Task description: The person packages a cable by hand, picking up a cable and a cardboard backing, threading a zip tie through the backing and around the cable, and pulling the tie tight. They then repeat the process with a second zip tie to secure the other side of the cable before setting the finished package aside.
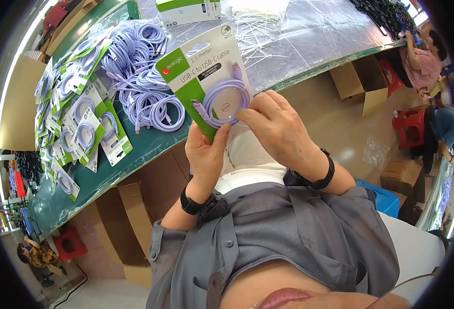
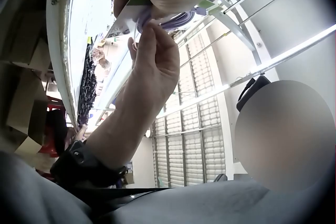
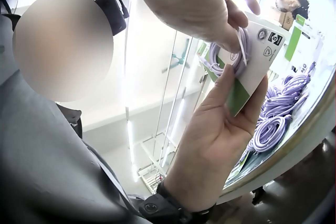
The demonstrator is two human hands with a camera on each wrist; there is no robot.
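Observation:
A green and white card [image 1: 188, 72] with a coiled purple cable [image 1: 212, 98] on its front is held up over the lap. My left hand [image 1: 206, 154] grips the card's lower edge, thumb in front against the coil. The fingers of my right hand [image 1: 281, 129] pinch at the coil's lower right side. In the right wrist view a thin white tie [image 3: 243, 48] shows at the coil, by the fingertips of the right hand [image 3: 194, 3]; the left hand [image 3: 210, 124] holds the card [image 3: 257, 61] from below.
Carded cables [image 1: 85, 129] lie piled on the green table [image 1: 149, 135] at the left, beside loose purple coils [image 1: 139, 67]. White ties [image 1: 253, 26] and a box [image 1: 188, 11] are at the back. Cardboard boxes [image 1: 361, 85] stand on the floor; people sit at the right.

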